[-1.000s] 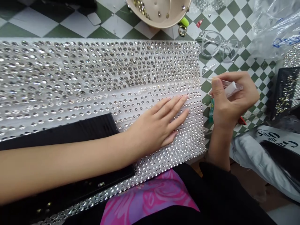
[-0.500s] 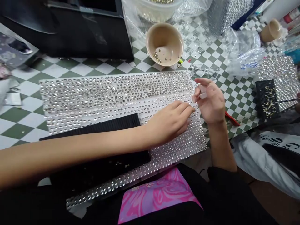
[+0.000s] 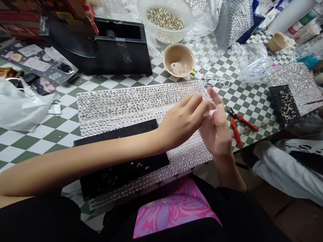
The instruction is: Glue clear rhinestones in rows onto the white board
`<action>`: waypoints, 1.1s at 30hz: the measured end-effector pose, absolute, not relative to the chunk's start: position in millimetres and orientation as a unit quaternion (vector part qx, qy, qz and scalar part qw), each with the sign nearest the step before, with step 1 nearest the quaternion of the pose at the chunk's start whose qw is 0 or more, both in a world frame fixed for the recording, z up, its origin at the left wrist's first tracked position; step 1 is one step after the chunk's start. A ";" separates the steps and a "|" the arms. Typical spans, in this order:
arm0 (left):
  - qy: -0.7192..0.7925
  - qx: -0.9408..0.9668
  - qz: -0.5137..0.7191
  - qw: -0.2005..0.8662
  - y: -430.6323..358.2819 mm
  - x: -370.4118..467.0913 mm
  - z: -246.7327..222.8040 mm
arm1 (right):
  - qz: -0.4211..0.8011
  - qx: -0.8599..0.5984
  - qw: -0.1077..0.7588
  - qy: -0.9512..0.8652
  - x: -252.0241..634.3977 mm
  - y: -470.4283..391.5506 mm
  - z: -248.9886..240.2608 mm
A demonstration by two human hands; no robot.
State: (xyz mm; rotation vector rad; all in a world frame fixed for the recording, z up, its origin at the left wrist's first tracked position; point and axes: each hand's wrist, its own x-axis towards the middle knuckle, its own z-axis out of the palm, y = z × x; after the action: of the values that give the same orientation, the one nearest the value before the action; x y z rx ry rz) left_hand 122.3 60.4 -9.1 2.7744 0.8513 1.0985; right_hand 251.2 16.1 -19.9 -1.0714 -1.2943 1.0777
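1. One crumpled white plastic bag [image 3: 24, 107] lies at the left end of the green-and-white checkered desk [image 3: 69, 116]; behind it rests a dark flat case with cartoon patterns [image 3: 37, 64].
2. Right of the case, on the far side, stands a black open-topped box [image 3: 123, 55].
3. Nearer, a black tray with a ribbed edge [image 3: 158, 160] lies over part of a white sheet covered in rows of silvery faceted stones [image 3: 118, 101]; a few loose stones sit in the tray, and the left forearm passes above it.
4. Beyond the sheet are a translucent white tub [image 3: 164, 34] full of gold-toned stones and, just nearer, a round beige bowl [image 3: 186, 57] with a few at its bottom.
5. Over the sheet's right part, the left hand [image 3: 180, 121] bends its fingers toward the right hand [image 3: 218, 134]; whether its grip is clamped I cannot tell.
6. Between the two hands is a small whitish, partly clear plastic piece [image 3: 211, 113], with the right hand's grip closed on it.
7. Clear-framed glasses [image 3: 219, 81] lie beyond the right hand; red-handled pliers [image 3: 236, 129] lie to its right, handles spread.
8. At the right, another black ribbed tray [image 3: 276, 97], dotted with gold-toned stones, overlaps a glittering silver sheet [image 3: 292, 75].
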 end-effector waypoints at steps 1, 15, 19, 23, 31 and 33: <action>0.273 0.894 0.355 0.012 59.8 120.2 -8.1 | 0.446 -0.447 0.545 -0.552 249.5 15.0 -20.9; 0.265 0.894 0.360 -0.034 34.6 71.2 -7.1 | 0.150 -0.474 0.573 -0.652 221.5 -21.7 -21.2; 0.273 0.888 0.370 -0.025 29.4 61.9 -8.7 | 0.176 -0.466 0.583 -0.642 213.0 -22.6 -24.8; 0.292 0.879 0.374 0.047 26.3 51.0 -7.0 | 0.235 -0.455 0.590 -0.625 209.4 -23.8 -23.7; 0.292 0.832 0.342 0.324 25.7 33.1 1.6 | 0.299 -0.443 0.585 -0.610 201.0 -20.7 -21.2; 0.301 0.824 0.350 0.330 26.3 31.3 1.3 | 0.294 -0.447 0.582 -0.612 199.4 -19.9 -22.2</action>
State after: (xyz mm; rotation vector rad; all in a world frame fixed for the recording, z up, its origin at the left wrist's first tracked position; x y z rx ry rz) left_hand 31.3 26.3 1.3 2.1536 0.7859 0.9147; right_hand 199.4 -19.9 -22.2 -1.0432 -1.4292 0.6872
